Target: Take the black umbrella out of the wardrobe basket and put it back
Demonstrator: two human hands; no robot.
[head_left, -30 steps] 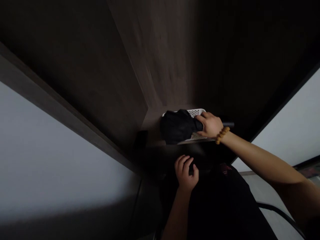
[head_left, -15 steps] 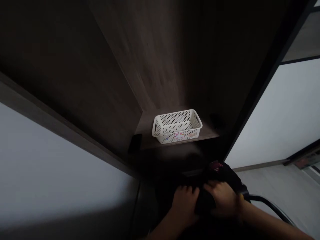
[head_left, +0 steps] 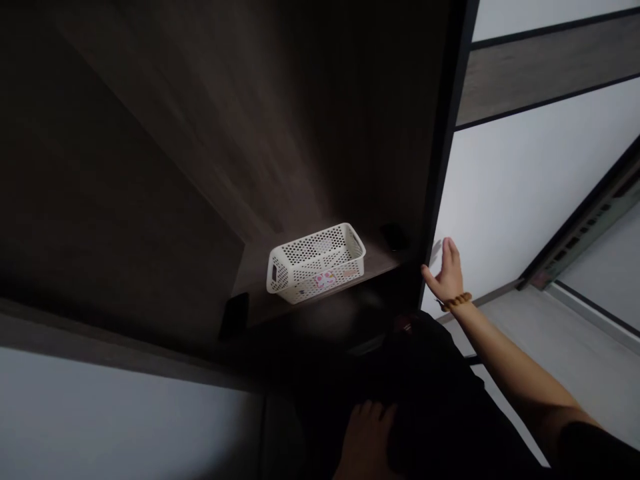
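Note:
My right hand (head_left: 447, 272) is raised beside the dark edge of the cabinet, its fingers stretched out and the thumb apart. It holds nothing and is close to the white sliding door panel (head_left: 500, 220); whether it touches the panel I cannot tell. A brown beaded bracelet (head_left: 456, 302) circles that wrist. My left hand (head_left: 367, 433) lies on dark clothing (head_left: 430, 400) over my lap, fingers laid out, in deep shadow. Ahead, a white perforated plastic basket (head_left: 316, 263) with stickers on its front stands on a dark wooden shelf (head_left: 257, 310), apart from both hands.
Dark wooden cabinet walls (head_left: 150, 220) enclose the shelf. A small black object (head_left: 395, 237) sits right of the basket, another black piece (head_left: 234, 317) to its left. A pale panel (head_left: 100, 407) fills the lower left. Grey floor (head_left: 545, 340) shows at right.
My right hand has lifted off my lap and moved up and right to the white door panel. My left hand stays on my lap. The view has turned to the right.

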